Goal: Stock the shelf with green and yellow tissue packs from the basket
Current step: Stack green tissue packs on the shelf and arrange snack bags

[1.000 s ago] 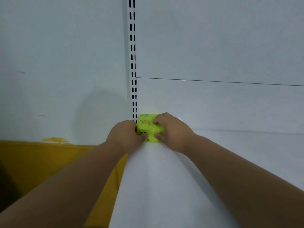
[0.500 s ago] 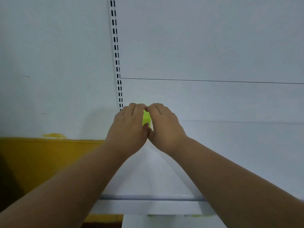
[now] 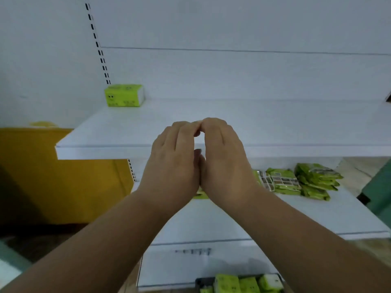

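One green and yellow tissue pack (image 3: 124, 95) stands alone at the back left corner of the upper white shelf (image 3: 275, 132), against the back wall. My left hand (image 3: 172, 159) and my right hand (image 3: 225, 159) hover side by side in front of that shelf's front edge, fingers loosely bent and fingertips touching, holding nothing. At the bottom edge a dark basket (image 3: 197, 282) holds several more green and yellow tissue packs (image 3: 243, 283).
Several green flat packets (image 3: 296, 180) lie on the lower white shelf (image 3: 317, 218) behind my right hand. A slotted upright (image 3: 99, 43) runs up the back wall. A yellow panel (image 3: 53, 176) stands to the left, and a green object (image 3: 378, 187) sits at the right edge.
Both hands let go of the tissue pack at the shelf's back left corner and drew back toward me. The view dropped, and the lower shelf and basket came into sight.
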`<state>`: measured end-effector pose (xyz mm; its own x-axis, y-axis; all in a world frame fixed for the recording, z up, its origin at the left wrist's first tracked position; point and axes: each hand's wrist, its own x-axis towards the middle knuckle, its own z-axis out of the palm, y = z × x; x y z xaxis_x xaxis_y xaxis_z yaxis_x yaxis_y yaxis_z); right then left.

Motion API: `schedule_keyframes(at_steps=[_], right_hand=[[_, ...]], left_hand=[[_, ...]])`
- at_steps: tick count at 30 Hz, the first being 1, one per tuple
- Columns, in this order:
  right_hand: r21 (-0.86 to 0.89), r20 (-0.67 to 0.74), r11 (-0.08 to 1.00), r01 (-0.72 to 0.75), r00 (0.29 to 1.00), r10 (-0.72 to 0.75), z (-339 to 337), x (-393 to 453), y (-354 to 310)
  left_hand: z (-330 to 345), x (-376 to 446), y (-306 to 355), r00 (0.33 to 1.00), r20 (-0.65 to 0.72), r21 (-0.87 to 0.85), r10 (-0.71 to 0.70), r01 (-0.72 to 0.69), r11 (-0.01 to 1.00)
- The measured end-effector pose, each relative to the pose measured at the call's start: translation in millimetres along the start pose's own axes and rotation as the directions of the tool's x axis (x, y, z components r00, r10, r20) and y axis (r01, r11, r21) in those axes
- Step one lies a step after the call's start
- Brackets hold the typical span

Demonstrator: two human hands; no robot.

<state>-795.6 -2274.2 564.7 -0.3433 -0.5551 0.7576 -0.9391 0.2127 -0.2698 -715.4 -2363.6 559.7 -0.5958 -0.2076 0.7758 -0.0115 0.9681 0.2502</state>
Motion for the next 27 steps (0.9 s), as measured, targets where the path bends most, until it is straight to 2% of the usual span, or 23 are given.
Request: schedule_keyframes(at_steps=[8, 17, 22, 27], right_hand=[[-0.027, 0.081, 0.984, -0.178, 0.980, 0.180, -37.7, -117.1, 18.2], [-0.005, 0.186, 0.903, -0.429, 0.887, 0.423, 14.2, -231.4, 28.6], [-0.042, 0.346, 0.826, -0.562, 0.768, 0.539, 62.6, -320.1, 42.5], [-0.051, 0.484, 0.756, -0.653, 0.646, 0.590, 117.5, -416.8, 73.7]], left_hand=[[42.9, -79.2, 68.0, 0.984, 0.177, -0.107, 0.024, -0.005, 0.994], [99.7, -185.2, 55.8, 0.917, 0.399, -0.191, -0.015, 0.099, 0.977], [142.5, -271.7, 46.3, 0.803, 0.586, -0.170, -0.110, 0.255, 0.952], [208.3, -367.7, 32.7, 0.692, 0.690, -0.092, -0.213, 0.375, 0.923]])
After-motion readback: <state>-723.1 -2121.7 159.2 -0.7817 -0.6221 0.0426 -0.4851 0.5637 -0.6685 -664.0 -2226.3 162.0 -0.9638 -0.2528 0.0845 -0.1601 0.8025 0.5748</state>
